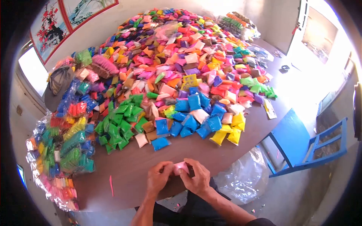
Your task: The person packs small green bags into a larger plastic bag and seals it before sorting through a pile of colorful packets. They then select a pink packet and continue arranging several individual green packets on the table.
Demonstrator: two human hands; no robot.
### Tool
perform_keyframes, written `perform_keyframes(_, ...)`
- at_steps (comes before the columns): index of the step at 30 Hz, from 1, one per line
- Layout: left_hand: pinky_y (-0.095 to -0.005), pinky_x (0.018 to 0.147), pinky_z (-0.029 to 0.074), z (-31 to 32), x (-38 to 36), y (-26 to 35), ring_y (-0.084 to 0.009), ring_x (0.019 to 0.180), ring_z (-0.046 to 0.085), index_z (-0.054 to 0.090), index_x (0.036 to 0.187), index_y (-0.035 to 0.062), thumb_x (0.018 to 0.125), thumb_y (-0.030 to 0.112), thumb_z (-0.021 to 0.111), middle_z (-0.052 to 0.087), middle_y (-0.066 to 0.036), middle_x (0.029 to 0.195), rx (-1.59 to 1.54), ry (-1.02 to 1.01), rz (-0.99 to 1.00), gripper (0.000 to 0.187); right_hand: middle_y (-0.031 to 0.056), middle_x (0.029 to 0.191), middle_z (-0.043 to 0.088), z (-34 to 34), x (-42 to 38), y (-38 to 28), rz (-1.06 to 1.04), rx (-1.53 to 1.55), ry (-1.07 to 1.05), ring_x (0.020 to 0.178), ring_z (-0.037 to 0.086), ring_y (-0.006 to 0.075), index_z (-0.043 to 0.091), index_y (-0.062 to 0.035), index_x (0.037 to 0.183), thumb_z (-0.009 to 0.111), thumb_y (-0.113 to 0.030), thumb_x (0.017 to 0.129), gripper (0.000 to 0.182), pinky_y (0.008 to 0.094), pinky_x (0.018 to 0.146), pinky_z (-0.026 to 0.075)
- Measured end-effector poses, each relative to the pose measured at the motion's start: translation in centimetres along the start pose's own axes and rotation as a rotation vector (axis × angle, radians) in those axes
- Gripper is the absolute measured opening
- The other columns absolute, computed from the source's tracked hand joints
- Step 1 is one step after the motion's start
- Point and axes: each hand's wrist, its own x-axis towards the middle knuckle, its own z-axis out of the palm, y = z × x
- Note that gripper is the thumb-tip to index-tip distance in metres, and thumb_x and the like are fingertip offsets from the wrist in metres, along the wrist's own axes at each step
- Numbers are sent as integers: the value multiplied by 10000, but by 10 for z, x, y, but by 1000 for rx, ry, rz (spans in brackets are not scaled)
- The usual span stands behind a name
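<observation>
Near the table's front edge, a small pink packet (pixel 181 168) is held between my two hands. My left hand (pixel 159 177) pinches its left side with closed fingers. Thumb and fingers of my right hand (pixel 197 176) are closed on its right side. Beyond my hands lie blue packets (pixel 161 143), with a pale pink packet (pixel 141 140) to their left. Green packets (pixel 118 126) form a pile further left, and yellow packets (pixel 233 136) lie to the right. A thin pink tool (pixel 111 185) rests on the brown table (pixel 128 165) at the left.
A large heap of multicoloured packets (pixel 169 56) covers the back. Clear bags of bundled packets (pixel 71 150) line the left edge, below a dark cap (pixel 59 84). A blue chair (pixel 292 132) and a clear plastic bag (pixel 245 177) are at the right.
</observation>
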Motion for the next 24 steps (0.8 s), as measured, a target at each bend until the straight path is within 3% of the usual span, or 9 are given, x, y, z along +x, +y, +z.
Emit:
perform_keyframes(3, -253, 604, 548, 0, 0, -12, -85, 724, 677, 770, 1084, -4, 1067, 226, 712, 752, -40, 881, -281, 122, 34, 238, 165, 1116, 762, -1, 3, -2, 189, 163, -9, 962, 758, 372, 700, -57, 1245, 819, -194, 893, 396, 423, 840, 608)
perform_keyframes(4, -257, 598, 550, 1, 1, -13, -94, 719, 679, 761, 1068, 2, 1075, 232, 699, 751, -44, 876, -246, 114, 61, 238, 170, 1123, 762, -2, 6, -3, 246, 222, -15, 970, 757, 379, 700, -53, 1243, 816, -190, 894, 393, 426, 847, 608)
perform_keyframes(10, -245, 570, 547, 2, 3, -15, -86, 691, 671, 759, 1068, -12, 1080, 210, 697, 745, -57, 861, -223, 97, 99, 231, 209, 1130, 753, -15, 64, -6, 95, 75, -312, 971, 752, 414, 698, -71, 1262, 787, -235, 924, 386, 454, 823, 605)
perform_keyframes(14, -236, 556, 541, 5, 1, -17, -75, 684, 663, 752, 1066, -22, 1082, 206, 699, 735, -53, 851, -295, 106, 119, 235, 225, 1042, 768, -26, 115, -13, 217, 93, -330, 948, 766, 406, 697, -63, 1275, 795, -269, 922, 421, 455, 820, 603)
perform_keyframes(18, -232, 556, 540, 6, 1, -14, -68, 679, 655, 754, 1068, -25, 1082, 197, 697, 725, -48, 841, -298, 103, 135, 229, 229, 1082, 774, -27, 146, -1, 221, 43, -288, 978, 786, 351, 723, -41, 1254, 808, -274, 929, 409, 422, 848, 606)
perform_keyframes(19, -232, 556, 541, 6, 1, -13, -68, 679, 654, 756, 1069, -25, 1080, 193, 696, 724, -47, 843, -281, 100, 137, 227, 203, 1118, 788, -23, 160, 9, 170, 70, -224, 1008, 786, 299, 731, -33, 1258, 810, -266, 929, 410, 412, 874, 603)
perform_keyframes(21, -234, 557, 542, 5, -2, -8, -68, 680, 653, 759, 1072, -25, 1076, 187, 695, 723, -45, 847, -239, 94, 138, 222, 169, 1211, 779, -22, 197, 23, 401, 217, -208, 1091, 759, 256, 727, -34, 1281, 795, -259, 940, 414, 394, 895, 602)
perform_keyframes(24, -237, 556, 539, 3, -2, -4, -67, 679, 653, 765, 1071, -24, 1070, 180, 694, 723, -43, 849, -239, 94, 124, 216, 136, 1308, 746, -24, 234, 29, 486, 762, 63, 1152, 726, 224, 734, -44, 1275, 752, -232, 972, 357, 390, 928, 588)
